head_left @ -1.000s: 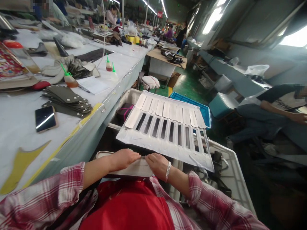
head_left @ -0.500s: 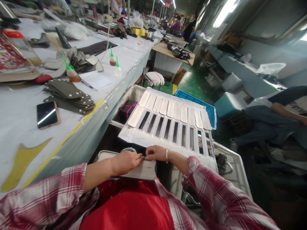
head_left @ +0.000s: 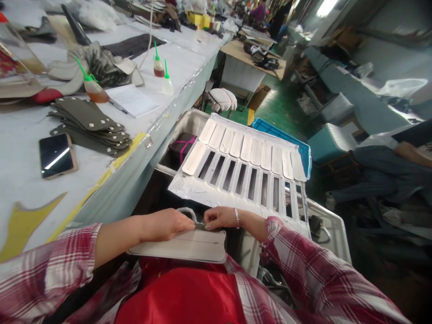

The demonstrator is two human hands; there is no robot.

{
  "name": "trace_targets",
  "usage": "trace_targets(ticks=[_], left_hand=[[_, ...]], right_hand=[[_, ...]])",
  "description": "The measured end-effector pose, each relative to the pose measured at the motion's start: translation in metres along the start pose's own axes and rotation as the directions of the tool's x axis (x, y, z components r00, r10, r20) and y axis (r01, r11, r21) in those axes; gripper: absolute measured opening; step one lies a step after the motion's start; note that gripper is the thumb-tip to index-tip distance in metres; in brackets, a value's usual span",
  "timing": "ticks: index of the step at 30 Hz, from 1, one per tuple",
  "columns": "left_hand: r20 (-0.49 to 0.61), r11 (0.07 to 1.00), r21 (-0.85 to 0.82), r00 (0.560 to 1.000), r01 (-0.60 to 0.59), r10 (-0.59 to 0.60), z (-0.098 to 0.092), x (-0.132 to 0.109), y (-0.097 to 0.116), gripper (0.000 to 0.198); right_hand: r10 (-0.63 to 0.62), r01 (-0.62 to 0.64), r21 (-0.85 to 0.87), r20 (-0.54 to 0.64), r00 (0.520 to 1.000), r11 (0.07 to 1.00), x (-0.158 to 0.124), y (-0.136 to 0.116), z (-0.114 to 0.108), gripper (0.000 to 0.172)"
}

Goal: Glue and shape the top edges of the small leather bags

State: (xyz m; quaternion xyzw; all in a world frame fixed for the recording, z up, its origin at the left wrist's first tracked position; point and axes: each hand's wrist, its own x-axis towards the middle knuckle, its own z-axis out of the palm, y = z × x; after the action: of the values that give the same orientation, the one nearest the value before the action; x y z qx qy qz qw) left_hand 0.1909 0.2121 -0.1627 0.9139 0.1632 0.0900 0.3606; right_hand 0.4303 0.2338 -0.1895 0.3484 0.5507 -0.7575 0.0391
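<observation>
A cream-coloured panel (head_left: 182, 246) with rounded corners and a short slit lies in front of my red apron. At its far edge, my left hand (head_left: 173, 225) is closed, with the fingertips pinched together. Just to the right, my right hand (head_left: 219, 218) is pinched too, its thumb and fingers meeting close to the left fingertips. Between the two hands shows a small dark piece (head_left: 200, 224), too small to name. Behind the left fingers a pale grey loop (head_left: 187, 210) curves up. What lies under the fingers is hidden.
A white slotted rack (head_left: 236, 173) holding several cream strips rests across pale bins ahead. On the left table (head_left: 135, 130) lie a phone (head_left: 56, 155), stacked dark grey pieces (head_left: 91, 126), glue bottles (head_left: 94, 90) and a yellow template (head_left: 29, 225). A seated person (head_left: 384, 175) is at right.
The panel shows more of its flat face and slit. My left hand has shifted slightly left, and the dark piece between the fingertips is more visible. The view has moved a little.
</observation>
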Motion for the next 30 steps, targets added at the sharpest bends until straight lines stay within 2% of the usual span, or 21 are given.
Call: trace_targets(ticks=[5,12,16,20,23,30], left_hand=[[0.032,0.999,0.023,0.999,-0.036,0.035,0.004,-0.006,-0.005,0.032],[0.087,0.972,-0.217,0.994,0.086,-0.069,-0.024,-0.016,-0.008,0.023],[0.093,0.985,-0.145,0.992,0.097,-0.084,-0.022,-0.019,-0.009,0.02],[0.03,0.999,-0.042,1.0,0.011,-0.01,-0.008,-0.022,-0.012,0.024],[0.02,0.999,-0.002,0.999,-0.046,0.046,-0.006,-0.027,-0.015,0.029],[0.034,0.974,-0.162,0.987,0.158,-0.154,-0.03,-0.053,-0.018,0.023]], right_hand=[[-0.015,0.018,-0.076,0.036,0.999,0.997,0.014,-0.013,0.006,0.032],[0.017,-0.013,-0.109,0.037,0.999,0.994,0.02,-0.021,0.007,0.033],[0.043,-0.039,-0.101,0.033,0.999,0.994,0.025,-0.023,0.009,0.033],[0.006,0.0,-0.12,0.048,0.999,0.993,0.035,-0.029,0.013,0.032],[-0.013,0.021,-0.114,0.071,0.997,0.993,0.044,-0.033,0.016,0.034],[-0.009,0.021,-0.129,0.097,0.995,0.991,0.06,-0.043,0.021,0.036]])
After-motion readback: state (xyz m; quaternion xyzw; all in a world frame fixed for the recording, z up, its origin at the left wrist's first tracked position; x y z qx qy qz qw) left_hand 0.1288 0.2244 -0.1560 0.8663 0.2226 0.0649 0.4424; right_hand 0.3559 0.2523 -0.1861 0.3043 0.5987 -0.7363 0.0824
